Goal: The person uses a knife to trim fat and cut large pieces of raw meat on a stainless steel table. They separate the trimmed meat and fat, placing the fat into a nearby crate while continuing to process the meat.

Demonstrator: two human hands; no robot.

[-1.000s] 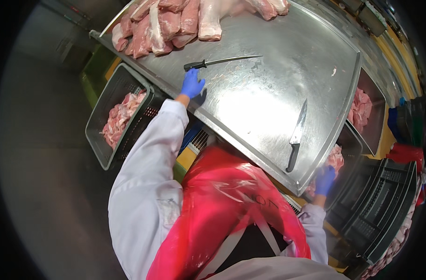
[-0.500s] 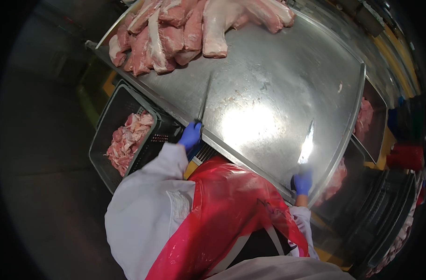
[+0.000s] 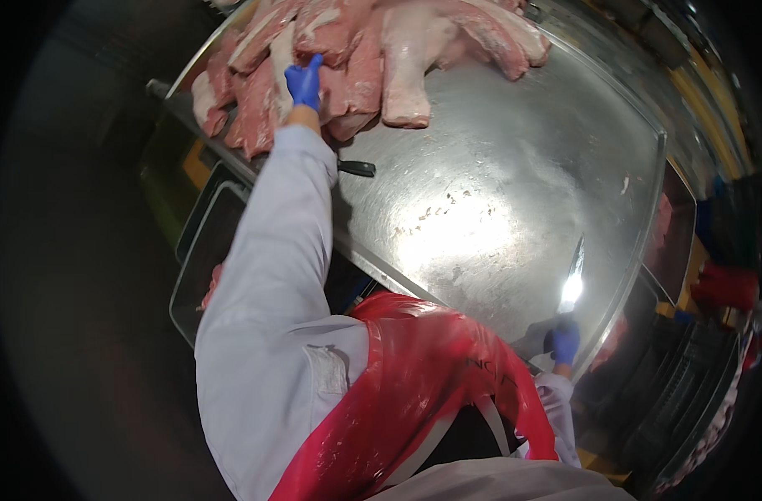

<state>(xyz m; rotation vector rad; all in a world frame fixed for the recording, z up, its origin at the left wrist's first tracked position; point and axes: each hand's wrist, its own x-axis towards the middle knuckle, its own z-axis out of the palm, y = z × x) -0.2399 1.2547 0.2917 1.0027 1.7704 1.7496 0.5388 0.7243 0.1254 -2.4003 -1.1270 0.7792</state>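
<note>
My left hand (image 3: 304,85), in a blue glove, is at the near side of a pile of long raw meat pieces (image 3: 405,75). Its thumb stands apart from the other fingers, against the end of one piece (image 3: 331,35); those fingers are partly hidden. Just below, a black-handled tool (image 3: 357,169) lies on the metal table (image 3: 515,167), the rest of it behind my forearm. Low on the right, my right hand (image 3: 564,341), also blue-gloved, is closed around a knife (image 3: 574,280), its bright blade pointing away from me over the table.
Left of the table stands a dark crate (image 3: 177,292) with meat pieces, mostly covered by my sleeve. Beyond the raised right rim (image 3: 655,179) are a bin (image 3: 680,225) holding meat and black crates (image 3: 673,376). A red apron (image 3: 431,351) hangs against the near edge.
My left hand has let go of the long, thin, dark-handled tool, which now lies on the table, and has reached forward to the meat pile. My right hand still holds the knife.
</note>
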